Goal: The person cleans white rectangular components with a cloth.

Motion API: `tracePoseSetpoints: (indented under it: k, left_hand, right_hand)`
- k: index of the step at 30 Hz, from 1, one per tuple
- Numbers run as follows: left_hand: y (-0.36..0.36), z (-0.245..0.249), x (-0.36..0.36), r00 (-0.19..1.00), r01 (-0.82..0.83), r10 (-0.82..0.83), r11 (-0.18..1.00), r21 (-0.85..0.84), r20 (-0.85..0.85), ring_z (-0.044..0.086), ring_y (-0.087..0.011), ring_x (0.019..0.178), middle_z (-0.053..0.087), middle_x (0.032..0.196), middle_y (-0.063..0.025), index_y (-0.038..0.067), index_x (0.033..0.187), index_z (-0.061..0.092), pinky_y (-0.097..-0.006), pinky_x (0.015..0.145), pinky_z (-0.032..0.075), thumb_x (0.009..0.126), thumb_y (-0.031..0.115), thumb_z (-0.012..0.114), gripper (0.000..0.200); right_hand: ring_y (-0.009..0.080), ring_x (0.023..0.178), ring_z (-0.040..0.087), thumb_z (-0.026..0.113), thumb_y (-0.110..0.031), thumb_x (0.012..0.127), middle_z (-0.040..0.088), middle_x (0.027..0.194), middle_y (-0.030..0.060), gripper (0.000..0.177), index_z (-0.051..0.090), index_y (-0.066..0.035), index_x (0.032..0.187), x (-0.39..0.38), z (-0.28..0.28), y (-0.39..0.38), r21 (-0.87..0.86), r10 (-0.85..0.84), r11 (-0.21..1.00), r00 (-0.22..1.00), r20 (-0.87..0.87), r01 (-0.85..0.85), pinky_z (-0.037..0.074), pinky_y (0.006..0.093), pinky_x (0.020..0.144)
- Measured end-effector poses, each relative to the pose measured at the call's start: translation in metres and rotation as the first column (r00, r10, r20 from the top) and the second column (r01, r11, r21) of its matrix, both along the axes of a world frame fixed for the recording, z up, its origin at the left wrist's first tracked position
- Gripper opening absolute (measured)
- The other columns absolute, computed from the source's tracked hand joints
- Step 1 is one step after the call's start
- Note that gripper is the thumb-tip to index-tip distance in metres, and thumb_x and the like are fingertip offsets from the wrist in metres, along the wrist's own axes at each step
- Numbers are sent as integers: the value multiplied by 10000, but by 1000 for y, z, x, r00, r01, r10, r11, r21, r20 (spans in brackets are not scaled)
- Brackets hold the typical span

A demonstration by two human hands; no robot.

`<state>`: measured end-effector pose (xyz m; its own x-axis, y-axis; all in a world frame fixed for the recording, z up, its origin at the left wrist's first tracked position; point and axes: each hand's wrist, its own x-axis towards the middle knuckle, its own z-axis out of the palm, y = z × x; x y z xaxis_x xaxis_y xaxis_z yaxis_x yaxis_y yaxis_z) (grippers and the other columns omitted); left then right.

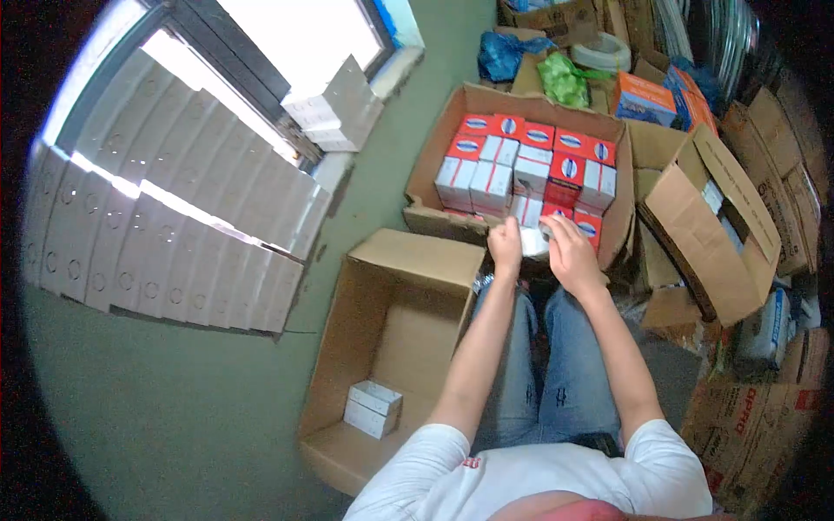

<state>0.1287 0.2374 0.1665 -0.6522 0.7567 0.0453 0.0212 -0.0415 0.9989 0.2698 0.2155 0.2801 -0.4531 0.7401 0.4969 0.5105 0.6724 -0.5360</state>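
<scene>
Between my two hands, at the near edge of a carton, is a small white box (pixel 533 242); its details are blurred. My left hand (pixel 505 249) is closed at its left side, thumb up. My right hand (pixel 572 253) curls its fingers over its right side. Just beyond them the open cardboard carton (pixel 423 193) holds rows of small red and white boxes (pixel 565 177), some standing taller than others. Left of my legs an open, deeper cardboard box (pixel 417 334) has a few white boxes (pixel 372 408) on its bottom.
Stacked white boxes (pixel 174 260) line the window ledge at left, with another white stack (pixel 334 108) by the frame. At right lie an open carton (pixel 708 230), orange-and-blue boxes (pixel 645 98) and flattened cardboard (pixel 756 434). A green plastic bag (pixel 563 80) and tape roll (pixel 601 54) sit behind.
</scene>
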Motion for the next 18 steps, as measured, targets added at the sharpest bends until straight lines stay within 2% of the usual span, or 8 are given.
tracePoseSetpoints:
  k: [2,4,8,9,13,16,17,18]
  left_hand:
    - [-1,0,2,993,4,4,997,73,-116,409,-114,469,394,455,-68,-60,558,424,-369,456,317,889,278,487,478]
    - [-3,0,0,996,86,-81,989,122,-47,401,-102,486,407,472,-45,-55,567,432,-354,462,315,890,244,494,445]
    - [-2,-4,4,992,100,-114,971,215,56,413,-91,525,438,517,-29,-43,561,450,-332,484,319,881,179,516,395]
    - [-8,5,0,989,140,-146,974,180,21,428,-101,508,455,511,-35,-38,552,467,-328,483,322,875,173,525,390]
    - [-19,24,4,977,205,-187,956,210,-100,417,-151,477,443,487,-70,-28,500,473,-357,480,292,877,116,546,410]
    - [-21,34,9,959,247,-197,934,259,-206,430,-189,477,443,467,-79,-11,469,464,-373,496,301,878,115,541,435]
    - [-23,27,4,924,313,-242,923,223,-296,502,-173,628,541,618,-76,7,611,555,-346,565,377,911,167,513,343]
    - [-22,29,6,930,203,-113,950,236,-349,502,-187,709,559,701,-89,9,694,578,-348,605,394,917,181,503,291]
  right_hand:
    - [357,991,539,493,-77,795,579,1027,181,292,560,-3,1070,4,-5,11,17,21,1000,994,106,-23,435,417,862]
    - [358,965,544,499,-115,797,588,974,187,263,569,1,1023,8,0,12,-41,42,999,977,210,-34,443,414,833]
    - [388,912,561,503,-195,838,605,939,210,246,569,15,948,13,-3,16,-206,148,969,988,37,-137,463,428,778]
    - [352,893,592,612,-287,803,615,960,204,357,581,6,1005,18,6,21,-458,224,873,972,69,-168,468,404,770]
    - [229,843,632,796,-376,629,649,907,137,575,607,-32,1049,39,27,20,-615,479,703,877,40,-356,480,342,739]
    - [220,818,641,800,-345,633,659,870,128,508,645,-48,1015,47,18,27,-654,508,683,855,104,-326,486,328,743]
    - [179,762,641,798,-202,645,682,831,106,373,685,-41,961,49,16,25,-615,466,723,879,99,-314,490,305,725]
    - [201,770,645,798,-198,646,683,845,105,372,685,-47,967,50,12,23,-581,452,755,883,124,-305,492,311,727]
